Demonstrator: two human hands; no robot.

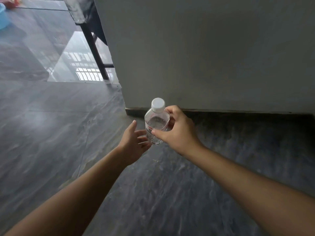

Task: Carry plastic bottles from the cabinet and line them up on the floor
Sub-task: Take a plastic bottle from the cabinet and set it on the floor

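A clear plastic bottle (156,120) with a white cap and water inside is upright in front of me, above the dark floor. My right hand (177,130) is shut on its body, thumb in front and fingers behind. My left hand (134,142) is open just to the bottle's left, palm facing it, fingertips close to its lower part; I cannot tell if they touch. A second clear bottle (75,9) shows at the top edge, cut off by the frame. No cabinet is recognisable in view.
A grey wall (204,51) rises right behind the bottle, its base meeting the floor (59,125) of dark glossy tiles. A dark furniture leg (95,48) stands at the wall's corner. A blue basin (3,16) and something red sit far left.
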